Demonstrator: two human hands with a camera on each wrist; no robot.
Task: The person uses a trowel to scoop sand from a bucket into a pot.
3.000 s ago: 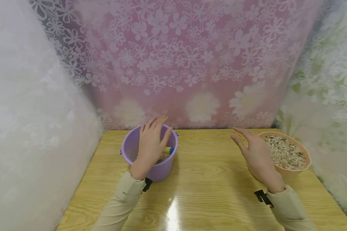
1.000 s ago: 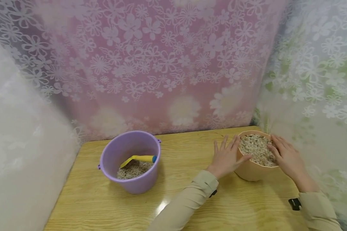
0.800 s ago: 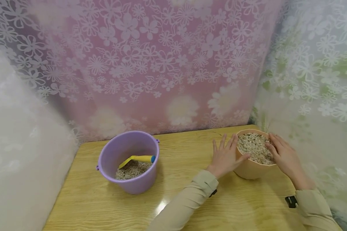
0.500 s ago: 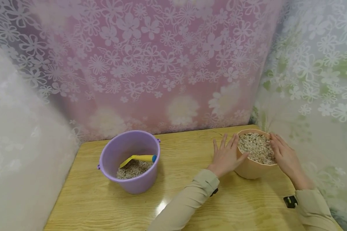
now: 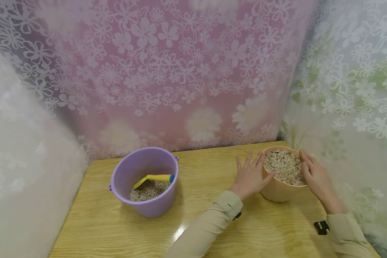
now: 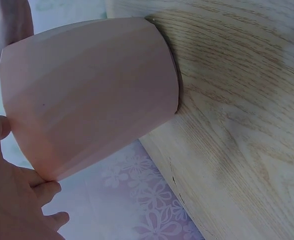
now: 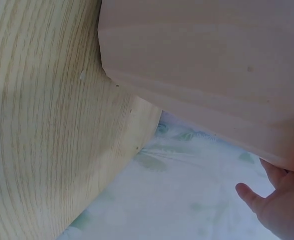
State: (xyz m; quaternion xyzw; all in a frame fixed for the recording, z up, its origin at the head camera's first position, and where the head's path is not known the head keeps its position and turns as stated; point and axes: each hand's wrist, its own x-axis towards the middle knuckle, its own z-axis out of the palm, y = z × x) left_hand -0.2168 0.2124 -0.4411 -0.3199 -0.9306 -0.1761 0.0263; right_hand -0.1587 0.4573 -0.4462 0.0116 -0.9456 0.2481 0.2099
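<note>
A peach flower pot (image 5: pixel 278 191) filled almost to its rim with pale, grainy material (image 5: pixel 285 166) stands at the right of the table. On its left side, my left hand (image 5: pixel 249 179) touches the rim with fingers spread; the left wrist view shows its thumb and a finger at the rim. My right hand (image 5: pixel 319 179) rests along the opposite side, fingers fairly straight. Under the rim in the right wrist view, part of the right hand (image 7: pixel 286 205) is visible. To the left is a purple bucket (image 5: pixel 154 208), with a yellow hand trowel (image 5: pixel 159 177) lying on similar grains.
The wooden table (image 5: pixel 206 200) meets a pink floral curtain (image 5: pixel 180 89) at the back. A white-green floral sheet (image 5: pixel 345 143) hangs close to the right edge, and a white sheet (image 5: pixel 29 172) borders the left side.
From three seconds ago, my left hand has moved from over the bucket to the pot's left side; my right hand has gone to its right side. Lately both hands have barely moved.
</note>
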